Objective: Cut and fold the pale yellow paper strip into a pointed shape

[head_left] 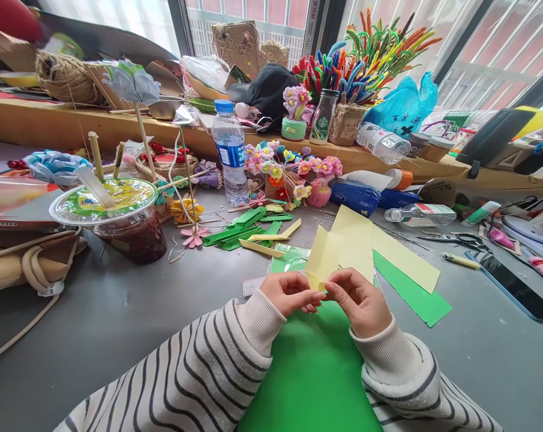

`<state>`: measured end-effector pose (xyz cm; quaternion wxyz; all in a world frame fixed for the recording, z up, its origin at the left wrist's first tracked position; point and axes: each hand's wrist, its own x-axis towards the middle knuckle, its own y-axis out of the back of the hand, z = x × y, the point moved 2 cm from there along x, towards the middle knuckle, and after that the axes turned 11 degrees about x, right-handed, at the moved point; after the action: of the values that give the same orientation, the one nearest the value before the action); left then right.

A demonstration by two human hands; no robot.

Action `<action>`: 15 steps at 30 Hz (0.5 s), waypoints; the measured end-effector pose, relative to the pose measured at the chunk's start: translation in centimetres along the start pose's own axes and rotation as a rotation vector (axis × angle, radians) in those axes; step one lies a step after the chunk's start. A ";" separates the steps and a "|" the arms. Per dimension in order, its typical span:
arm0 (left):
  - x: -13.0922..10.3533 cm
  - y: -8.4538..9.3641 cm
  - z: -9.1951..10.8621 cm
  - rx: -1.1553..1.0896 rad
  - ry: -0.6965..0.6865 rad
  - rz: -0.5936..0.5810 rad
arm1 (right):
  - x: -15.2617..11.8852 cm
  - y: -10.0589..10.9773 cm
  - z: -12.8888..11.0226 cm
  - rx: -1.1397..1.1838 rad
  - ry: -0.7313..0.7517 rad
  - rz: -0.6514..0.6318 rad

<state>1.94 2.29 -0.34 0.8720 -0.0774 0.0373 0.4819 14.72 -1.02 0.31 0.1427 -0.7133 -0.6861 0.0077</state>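
Yellow paper [321,252] is pinched at its lower edge just right of the frame's centre, seen from the head camera, as a person in striped sleeves [176,366] works at a grey table [199,300]. The left hand [293,293] closes thumb and fingers narrowly on the piece; the right hand [357,300] grips it the same way, the fingertips of both nearly meeting. Just behind stands out a larger yellow sheet [356,237]; whether it is joined to the held piece cannot be told. Green paper [316,372] spreads across the bottom centre between the sleeves. Right of the hands, a yellow strip [406,258] partly covers a green strip [426,309], with scissors [467,240], a utility knife [460,260] and a phone [518,285] at the far right of the frame. Folded green strips [239,234] lie heaped near the centre, narrow yellow strips [271,243] beside them. A lidded cup of dark drink [138,240] occupies the left of the frame; a blue-capped water bottle [230,153] stands upright nearer the middle, next to small crafted flowers [293,171]. Along the ledge at the top, a ball of twine [59,78], a black cap [266,90], colourful fuzzy stems [374,54] and a blue plastic bag [404,108] crowd beneath the windows.
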 end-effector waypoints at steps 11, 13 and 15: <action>0.0 -0.1 0.0 -0.023 0.029 0.039 | 0.0 -0.3 0.2 0.039 -0.007 0.098; 0.0 -0.1 -0.1 -0.028 0.024 0.045 | 0.1 -0.2 0.2 0.029 -0.031 0.149; 0.0 -0.1 -0.1 -0.032 0.014 0.044 | 0.1 -0.2 0.3 -0.020 -0.078 0.127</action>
<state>2.02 2.21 -0.39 0.8597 -0.0937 0.0375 0.5008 14.50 -0.85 0.10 0.1080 -0.7560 -0.6445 0.0378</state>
